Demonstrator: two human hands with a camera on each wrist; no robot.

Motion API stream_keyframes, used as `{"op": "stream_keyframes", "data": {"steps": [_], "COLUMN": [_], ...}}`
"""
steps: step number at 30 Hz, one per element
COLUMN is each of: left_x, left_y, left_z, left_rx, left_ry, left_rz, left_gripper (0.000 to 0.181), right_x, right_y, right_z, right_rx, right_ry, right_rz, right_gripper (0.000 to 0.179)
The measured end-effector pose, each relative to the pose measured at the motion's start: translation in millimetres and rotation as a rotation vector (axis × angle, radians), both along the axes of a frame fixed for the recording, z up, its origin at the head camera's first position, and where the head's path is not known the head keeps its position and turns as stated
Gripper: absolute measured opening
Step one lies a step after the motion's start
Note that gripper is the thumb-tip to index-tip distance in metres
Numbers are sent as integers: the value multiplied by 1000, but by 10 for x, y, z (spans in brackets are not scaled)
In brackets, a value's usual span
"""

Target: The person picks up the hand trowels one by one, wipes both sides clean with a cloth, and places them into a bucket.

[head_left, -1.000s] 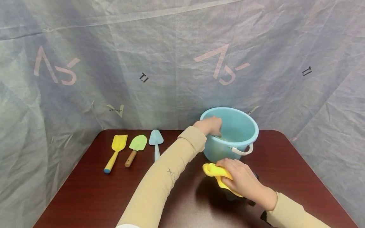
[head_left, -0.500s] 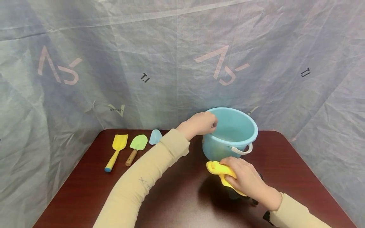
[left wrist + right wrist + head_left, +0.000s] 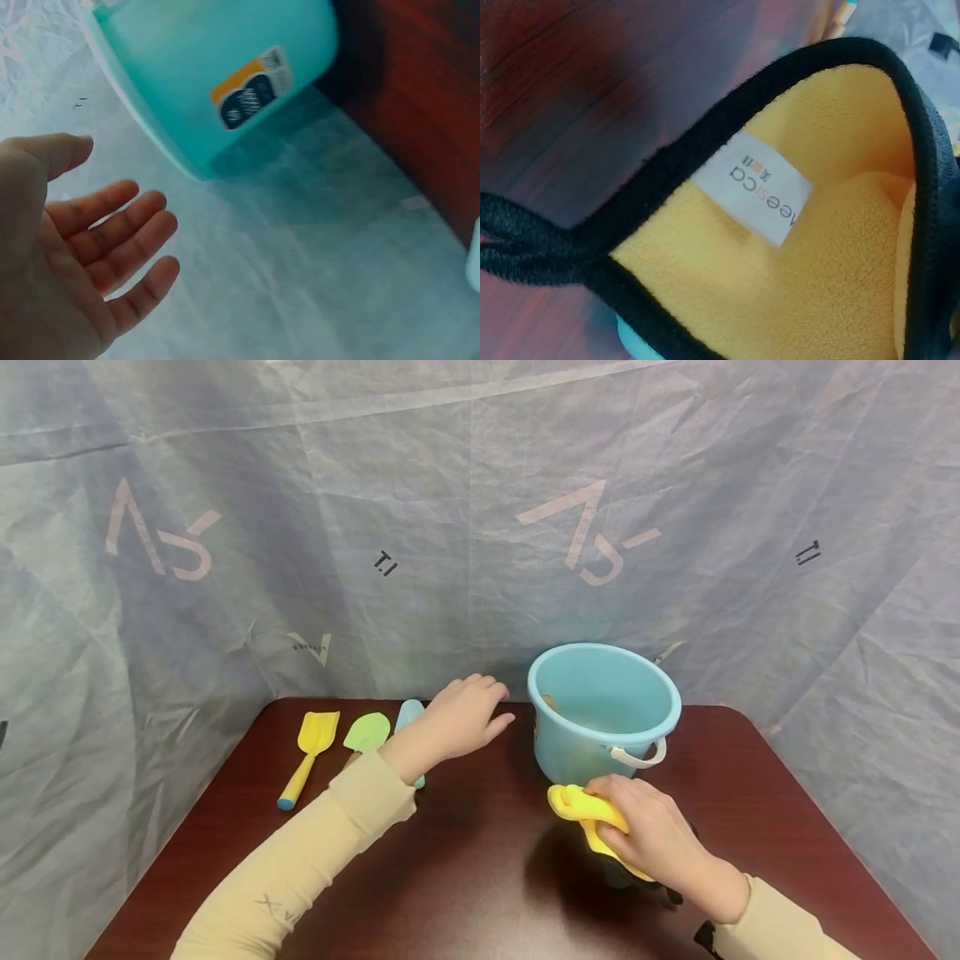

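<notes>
My left hand [image 3: 467, 720] hangs in the air between the bucket and the small garden tools, its fingers loosely extended. Nothing is in its palm [image 3: 64, 289] in the left wrist view. My right hand [image 3: 658, 833] grips a folded yellow cloth [image 3: 588, 810] just in front of the bucket. Black edging, a black loop and a white label [image 3: 754, 187] show on that cloth in the right wrist view. The light blue bucket [image 3: 572, 758] stands upright at the back, with a brownish piece [image 3: 551, 702] visible inside near its left rim. Its lower inside is hidden.
At the left lie a yellow shovel [image 3: 302, 772], a green trowel [image 3: 367, 729] and a light blue trowel [image 3: 407, 713], the last two partly covered by my left arm. A white handle [image 3: 637, 757] hangs on the bucket. Grey fabric sheeting [image 3: 375, 485] rises behind the table.
My left hand has come out of the bucket and moved left, its fingers opening out. The brownish piece inside the bucket now shows. My right hand and the cloth have barely shifted.
</notes>
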State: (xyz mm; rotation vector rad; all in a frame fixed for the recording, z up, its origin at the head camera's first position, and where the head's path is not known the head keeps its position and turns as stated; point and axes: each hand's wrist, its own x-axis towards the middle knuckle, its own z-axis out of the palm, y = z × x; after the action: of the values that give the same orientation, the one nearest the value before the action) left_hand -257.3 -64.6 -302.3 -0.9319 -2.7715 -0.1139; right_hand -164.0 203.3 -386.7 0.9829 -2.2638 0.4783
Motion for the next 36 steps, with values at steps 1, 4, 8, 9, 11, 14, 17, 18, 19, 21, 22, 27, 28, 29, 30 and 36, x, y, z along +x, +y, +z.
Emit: {"op": "stream_keyframes", "data": {"steps": [1,4,8,9,11,14,17,18,19,21,22,27,28,29,30,36], "left_x": [11,38,46,42,36,28,15,8,-1,-25,-38,-136,-159,-178,-199,-300], "left_y": [-50,-182,-327,-362,-435,-534,-614,-634,-653,-687,-706,-817,-838,-859,-877,-939], "left_z": [-46,-178,-354,-404,-513,-685,-862,-919,-975,-1079,-1124,-1324,-1358,-1390,-1421,-1578], "left_rx": [14,59,127,136,162,192,213,217,215,212,214,207,206,204,205,213], "left_ry": [8,13,30,44,71,108,121,119,114,102,93,52,43,30,18,-109], "left_rz": [12,52,124,147,197,271,330,346,362,391,405,466,476,486,496,561], "left_gripper": [34,37,39,39,39,39,40,40,40,40,40,41,41,41,41,47], "right_x": [5,15,16,16,17,28,50,59,68,85,89,102,103,106,107,118], "right_y": [-2,-12,-33,-40,-59,-81,-83,-79,-74,-62,-60,-47,-44,-40,-36,-17], "right_z": [0,-5,-30,-38,-50,-67,-80,-86,-93,-105,-115,-141,-144,-144,-146,-159], "right_rx": [-2,-8,-16,-18,-16,-25,-26,-30,-33,-32,-35,-42,-44,-46,-49,-40], "right_ry": [-1,5,19,21,18,9,2,2,2,1,11,18,18,10,11,2], "right_rz": [1,4,-4,-6,-16,-10,-11,-5,2,4,12,21,22,21,22,16], "right_gripper": [35,35,37,37,37,37,36,36,37,36,37,37,38,37,37,39]}}
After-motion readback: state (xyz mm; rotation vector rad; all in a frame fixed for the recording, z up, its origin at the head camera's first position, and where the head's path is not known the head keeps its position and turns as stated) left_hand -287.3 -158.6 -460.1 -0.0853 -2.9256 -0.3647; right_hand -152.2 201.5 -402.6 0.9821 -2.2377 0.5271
